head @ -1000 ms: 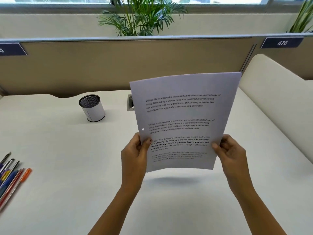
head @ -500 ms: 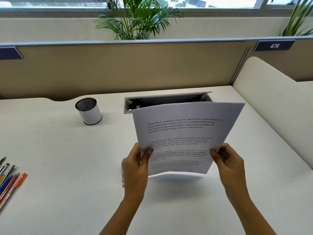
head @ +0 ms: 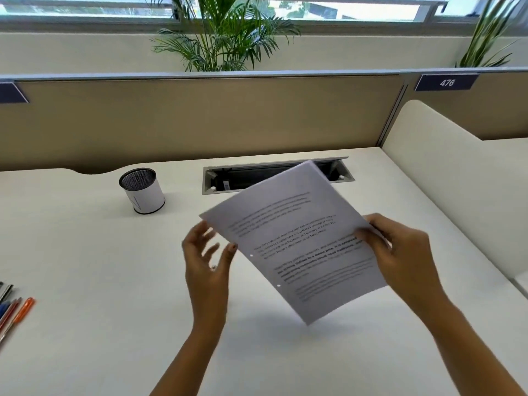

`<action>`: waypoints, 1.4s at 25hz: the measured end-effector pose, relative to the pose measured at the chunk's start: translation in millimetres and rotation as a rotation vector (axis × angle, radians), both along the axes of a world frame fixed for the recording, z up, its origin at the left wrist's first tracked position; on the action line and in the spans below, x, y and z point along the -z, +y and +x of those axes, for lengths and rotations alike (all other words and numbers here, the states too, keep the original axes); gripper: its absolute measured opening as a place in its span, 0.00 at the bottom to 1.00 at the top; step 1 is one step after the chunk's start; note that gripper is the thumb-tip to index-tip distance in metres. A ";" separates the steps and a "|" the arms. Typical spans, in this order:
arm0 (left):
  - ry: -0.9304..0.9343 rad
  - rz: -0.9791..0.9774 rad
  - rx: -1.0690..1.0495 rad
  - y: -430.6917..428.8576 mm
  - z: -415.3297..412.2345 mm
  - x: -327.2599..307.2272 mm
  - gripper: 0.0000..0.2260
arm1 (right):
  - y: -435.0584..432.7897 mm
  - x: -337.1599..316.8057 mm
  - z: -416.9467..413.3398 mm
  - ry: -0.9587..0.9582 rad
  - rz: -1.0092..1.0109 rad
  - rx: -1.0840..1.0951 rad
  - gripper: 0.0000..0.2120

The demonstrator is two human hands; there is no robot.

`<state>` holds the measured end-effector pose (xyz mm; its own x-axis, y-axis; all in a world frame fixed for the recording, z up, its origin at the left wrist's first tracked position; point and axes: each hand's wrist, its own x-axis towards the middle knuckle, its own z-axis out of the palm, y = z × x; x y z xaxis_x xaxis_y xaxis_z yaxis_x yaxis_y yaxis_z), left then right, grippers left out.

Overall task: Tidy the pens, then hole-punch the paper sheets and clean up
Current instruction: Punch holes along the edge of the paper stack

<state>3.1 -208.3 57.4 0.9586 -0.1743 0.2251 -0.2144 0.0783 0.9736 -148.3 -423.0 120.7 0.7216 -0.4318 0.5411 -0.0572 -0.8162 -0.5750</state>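
A stack of white printed paper sheets (head: 297, 241) hangs tilted above the desk, with two small punched holes along its left edge. My right hand (head: 400, 252) grips the stack at its right edge. My left hand (head: 207, 252) is just off the left edge, fingers spread, holding nothing. Several pens (head: 14, 310), one of them orange, lie at the desk's left edge. An empty mesh pen cup (head: 142, 190) with a white wrap stands at the back left. No hole punch is in sight.
The white desk (head: 85, 281) ends at a tan partition (head: 200, 118). An open cable slot (head: 274, 175) lies behind the paper. A cream side panel (head: 457, 181) closes the right side. Plants stand behind the partition.
My left hand has let go of the sheets and opened. The stack has dropped lower and turned clockwise, now held by my right hand alone.
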 end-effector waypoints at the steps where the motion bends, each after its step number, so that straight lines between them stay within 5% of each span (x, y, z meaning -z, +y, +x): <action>1: -0.028 0.029 -0.020 2.5 5.1 -2.2 0.29 | -0.8 -12.4 0.7 0.019 -0.115 -0.015 0.06; 3: -0.106 0.113 -0.019 5.6 12.8 -5.2 0.30 | -1.1 -33.4 2.4 0.072 -0.288 -0.066 0.13; 8: -0.280 0.255 0.161 1.3 10.5 -3.5 0.19 | 6.5 -50.0 12.8 0.291 -0.502 -0.162 0.09; 17: -0.173 0.207 0.208 -1.4 -11.7 31.5 0.12 | 18.7 -14.5 16.1 0.541 -0.483 -0.158 0.09; 35: -0.142 0.161 0.023 -3.9 -27.1 27.2 0.15 | 23.4 -26.5 10.0 0.398 -0.519 -0.139 0.14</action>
<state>-24.0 -212.3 30.2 0.9147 -0.2405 0.3247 -0.3499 -0.0696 0.9342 -138.4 -399.6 147.3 0.9395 -0.0757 0.3341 -0.0581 -0.9964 -0.0625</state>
